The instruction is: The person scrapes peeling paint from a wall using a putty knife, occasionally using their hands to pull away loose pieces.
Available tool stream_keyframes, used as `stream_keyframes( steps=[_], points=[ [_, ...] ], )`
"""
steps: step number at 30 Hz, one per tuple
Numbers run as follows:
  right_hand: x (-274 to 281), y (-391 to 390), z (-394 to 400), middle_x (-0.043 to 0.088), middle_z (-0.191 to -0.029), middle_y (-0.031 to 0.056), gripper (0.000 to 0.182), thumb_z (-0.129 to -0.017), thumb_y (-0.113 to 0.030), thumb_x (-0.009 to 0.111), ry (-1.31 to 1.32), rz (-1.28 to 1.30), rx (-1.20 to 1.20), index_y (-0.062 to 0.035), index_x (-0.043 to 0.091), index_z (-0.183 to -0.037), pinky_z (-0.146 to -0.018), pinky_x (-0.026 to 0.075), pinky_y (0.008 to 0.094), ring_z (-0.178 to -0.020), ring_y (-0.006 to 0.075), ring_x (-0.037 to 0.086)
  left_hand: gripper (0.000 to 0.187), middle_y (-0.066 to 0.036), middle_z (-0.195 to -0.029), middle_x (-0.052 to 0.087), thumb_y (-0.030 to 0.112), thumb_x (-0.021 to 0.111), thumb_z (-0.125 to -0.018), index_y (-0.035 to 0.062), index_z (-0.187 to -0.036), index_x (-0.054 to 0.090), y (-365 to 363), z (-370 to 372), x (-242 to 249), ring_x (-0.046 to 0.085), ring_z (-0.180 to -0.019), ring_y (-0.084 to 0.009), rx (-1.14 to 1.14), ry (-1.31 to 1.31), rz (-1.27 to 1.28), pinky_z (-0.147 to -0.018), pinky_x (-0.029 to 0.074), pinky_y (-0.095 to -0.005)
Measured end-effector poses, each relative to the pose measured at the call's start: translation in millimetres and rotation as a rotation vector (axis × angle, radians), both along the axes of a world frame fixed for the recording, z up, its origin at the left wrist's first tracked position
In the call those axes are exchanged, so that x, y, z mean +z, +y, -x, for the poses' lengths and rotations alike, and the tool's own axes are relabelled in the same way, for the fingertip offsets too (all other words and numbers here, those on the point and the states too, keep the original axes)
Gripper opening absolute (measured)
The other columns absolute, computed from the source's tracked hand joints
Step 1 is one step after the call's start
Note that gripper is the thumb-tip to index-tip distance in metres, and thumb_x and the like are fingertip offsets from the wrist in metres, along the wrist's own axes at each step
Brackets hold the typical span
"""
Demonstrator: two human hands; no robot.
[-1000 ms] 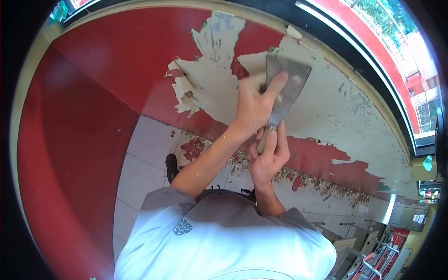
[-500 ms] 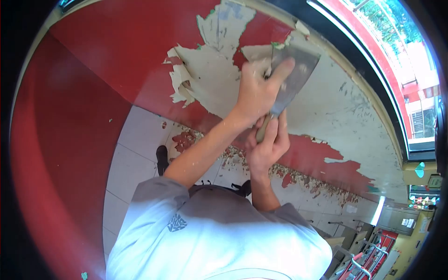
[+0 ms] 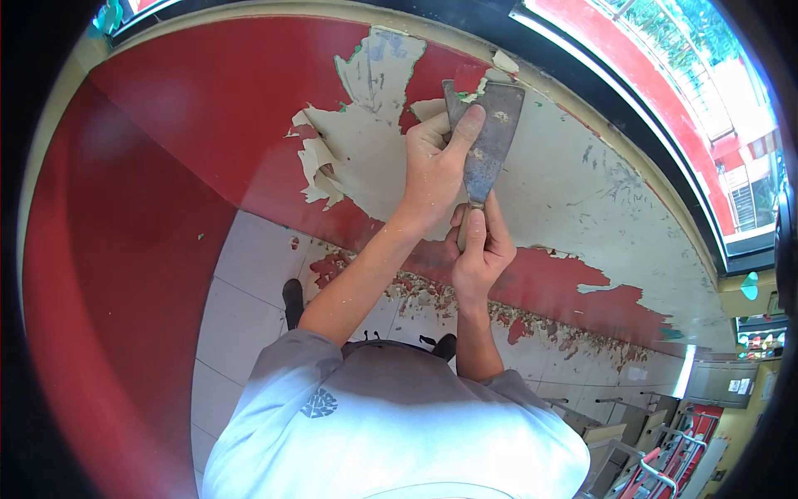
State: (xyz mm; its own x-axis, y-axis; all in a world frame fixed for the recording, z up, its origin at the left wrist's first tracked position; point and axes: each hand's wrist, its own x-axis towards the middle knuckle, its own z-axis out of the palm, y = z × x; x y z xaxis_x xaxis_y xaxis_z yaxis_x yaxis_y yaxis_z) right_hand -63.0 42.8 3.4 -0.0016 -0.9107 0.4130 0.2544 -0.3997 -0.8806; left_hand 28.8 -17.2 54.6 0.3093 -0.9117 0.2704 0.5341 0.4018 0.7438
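A wide putty knife (image 3: 496,137) with a worn grey blade lies near the top edge of the red wall (image 3: 208,91). My right hand (image 3: 480,258) is wrapped round its handle, low on the wall side of my body. My left hand (image 3: 436,166) grips the blade by its left side, thumb flat on the metal and fingers behind, partly hidden. At the blade's front edge, a curled flake of red and cream paint (image 3: 470,83) rests on the corner. Around the blade, bare off-white wall (image 3: 573,183) shows where paint is gone.
Loose paint curls (image 3: 320,166) hang from the ragged edge at left. Paint chips (image 3: 515,324) litter the tiled floor (image 3: 237,308) along the wall's foot. A window (image 3: 698,91) is above right. A red and metal ladder (image 3: 665,466) and boards stand at lower right.
The putty knife, with both hands on it, has shifted left in view and its blade points more straight up. A red piece of paint now shows at its edge. The view has tilted slightly.
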Motion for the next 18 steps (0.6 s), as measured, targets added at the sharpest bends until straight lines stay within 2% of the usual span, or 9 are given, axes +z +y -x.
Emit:
stream_keyframes(
  steps=[4,6,10,18],
  points=[
    [-11,12,12,0.056,-0.079,0.0031,0.038,-0.098,-0.005,0.047,0.017,-0.004,0.006,0.0023,0.048,-0.135,-0.044,0.034,0.0185,-0.052,0.0028,0.041,0.030,0.001,-0.073,0.062,0.028,0.058,-0.097,0.0012,-0.088,0.066,4,-5,-19,0.052,-0.061,-0.0038,-0.072,-0.038,0.000,-0.051,0.040,-0.0221],
    [-18,24,15,0.056,-0.079,0.0026,0.038,-0.098,-0.006,0.048,-0.028,-0.186,-0.005,0.0018,0.048,-0.135,-0.045,0.034,0.0181,-0.052,0.0026,0.041,0.026,0.000,-0.084,0.064,0.028,0.055,-0.098,0.0033,-0.100,0.064,12,-5,-35,0.059,-0.072,-0.0065,-0.259,-0.078,-0.110,-0.065,0.049,-0.0246],
    [-23,26,22,0.056,-0.079,0.0019,0.038,-0.098,-0.007,0.049,-0.042,-0.145,-0.105,0.0011,0.049,-0.135,-0.044,0.033,0.0178,-0.052,0.0021,0.041,0.027,-0.001,-0.084,0.064,0.028,0.053,-0.098,0.0032,-0.101,0.063,22,11,-39,0.060,-0.072,-0.0077,-0.294,-0.051,-0.154,-0.066,0.050,-0.0252],
    [9,15,16,0.056,-0.076,0.0017,0.035,-0.098,-0.008,0.049,0.045,-0.085,-0.115,-0.0001,0.052,-0.133,-0.041,0.032,0.0178,-0.051,0.0016,0.038,0.030,-0.002,-0.080,0.064,0.030,0.055,-0.098,0.0014,-0.095,0.063,9,11,-16,0.060,-0.068,-0.0082,-0.121,-0.061,-0.037,-0.060,0.050,-0.0248]
  ],
)
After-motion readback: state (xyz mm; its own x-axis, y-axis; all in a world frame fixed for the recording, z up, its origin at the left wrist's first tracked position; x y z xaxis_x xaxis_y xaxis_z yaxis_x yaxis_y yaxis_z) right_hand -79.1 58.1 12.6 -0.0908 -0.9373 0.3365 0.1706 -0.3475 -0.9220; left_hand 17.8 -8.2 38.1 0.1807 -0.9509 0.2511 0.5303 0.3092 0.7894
